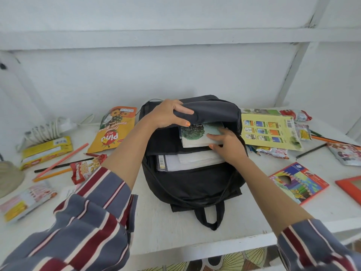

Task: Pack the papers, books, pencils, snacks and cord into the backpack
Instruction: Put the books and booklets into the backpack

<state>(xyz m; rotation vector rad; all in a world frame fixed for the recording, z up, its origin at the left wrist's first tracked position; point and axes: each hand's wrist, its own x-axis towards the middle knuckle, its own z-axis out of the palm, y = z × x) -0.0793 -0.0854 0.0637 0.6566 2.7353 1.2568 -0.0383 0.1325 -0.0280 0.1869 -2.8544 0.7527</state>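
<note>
A black backpack (195, 184) lies open on the white table (166, 227). My left hand (168, 114) grips the bag's upper flap and holds it up. My right hand (228, 145) holds a book with a tree on its cover (195, 133), half inside the opening. Below it, white papers and another book (187, 161) sit in the bag. A coiled white cord (46, 130) lies at the far left. Loose pencils (60, 163) and snack packets (86, 169) are on the left; more pencils (322, 139) lie on the right.
An orange Pina snack bag (113, 132) and a yellow box (45, 151) lie left of the bag. On the right are a yellow booklet (269, 132), a coloured pencil box (298, 182), more snack packets (295, 114) and a red frame (351, 188). A white wall stands behind.
</note>
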